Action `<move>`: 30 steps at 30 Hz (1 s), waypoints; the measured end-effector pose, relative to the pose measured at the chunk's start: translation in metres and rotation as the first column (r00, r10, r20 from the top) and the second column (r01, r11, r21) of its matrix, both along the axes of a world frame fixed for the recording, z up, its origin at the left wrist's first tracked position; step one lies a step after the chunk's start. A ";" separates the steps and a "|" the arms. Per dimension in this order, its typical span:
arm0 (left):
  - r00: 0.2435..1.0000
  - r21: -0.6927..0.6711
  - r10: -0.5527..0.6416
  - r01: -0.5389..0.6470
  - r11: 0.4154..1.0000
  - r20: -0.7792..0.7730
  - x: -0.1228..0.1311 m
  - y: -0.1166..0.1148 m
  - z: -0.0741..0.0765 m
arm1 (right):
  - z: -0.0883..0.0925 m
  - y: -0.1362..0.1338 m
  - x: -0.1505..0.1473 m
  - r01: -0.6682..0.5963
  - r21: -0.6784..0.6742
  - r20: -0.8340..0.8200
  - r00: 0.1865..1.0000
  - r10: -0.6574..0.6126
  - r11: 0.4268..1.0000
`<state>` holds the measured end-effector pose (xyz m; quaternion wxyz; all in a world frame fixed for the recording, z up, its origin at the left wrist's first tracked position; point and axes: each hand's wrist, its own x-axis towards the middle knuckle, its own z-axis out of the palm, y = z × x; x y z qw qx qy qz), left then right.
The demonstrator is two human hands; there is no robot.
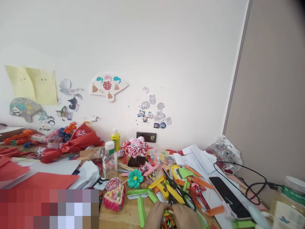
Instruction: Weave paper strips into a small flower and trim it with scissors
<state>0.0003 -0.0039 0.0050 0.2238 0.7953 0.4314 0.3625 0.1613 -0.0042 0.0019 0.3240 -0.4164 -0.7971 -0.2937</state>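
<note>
- Wooden table [126, 218] lies bare just left of your left hand [156, 216], with craft scraps crowding its far side
- Right hand: yours bends inward along the right flank of the multicoloured paper bundle [167, 221], fingers gathered and pinching it, thumb hidden from you
- Left hand: it mirrors the right, closed in on the bundle's left side, your two sets of fingertips nearly meeting at its far edge
- Black-handled scissors [173, 183] rest just beyond your fingers, blades aimed away and leftward, one handle loop near your right hand
- Green folded paper strip [141, 211] points roughly toward you, left of your left hand
- Paper bundle: it sits directly between your hands, neither clearly nearer; the lower frame edge cuts it off, so you cannot tell its long axis
</note>
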 end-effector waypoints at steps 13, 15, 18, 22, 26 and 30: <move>0.979 -0.019 0.005 -0.001 1.000 0.202 0.001 -0.025 0.021 | 0.030 -0.021 -0.004 -0.001 -0.295 -0.088 0.996 -0.026 0.956; 0.970 -0.032 0.038 -0.032 0.999 0.240 0.002 -0.024 0.018 | 0.032 -0.021 -0.003 -0.032 -0.313 -0.102 0.995 -0.001 0.949; 0.954 -0.089 0.096 -0.073 0.993 0.286 0.002 -0.023 0.016 | 0.037 -0.022 -0.001 -0.054 -0.340 -0.174 0.985 -0.007 0.939; 0.949 -0.148 0.106 -0.064 0.987 0.298 0.001 -0.023 0.018 | 0.044 -0.025 0.002 -0.118 -0.380 -0.249 0.968 0.021 0.918; 0.943 -0.168 0.058 -0.002 0.986 0.327 0.002 -0.024 0.020 | 0.047 -0.029 0.001 -0.179 -0.413 -0.232 0.969 0.087 0.893; 0.913 -0.210 0.092 -0.008 0.978 0.397 0.006 -0.021 0.015 | 0.045 -0.026 0.002 -0.109 -0.409 -0.242 0.970 0.007 0.906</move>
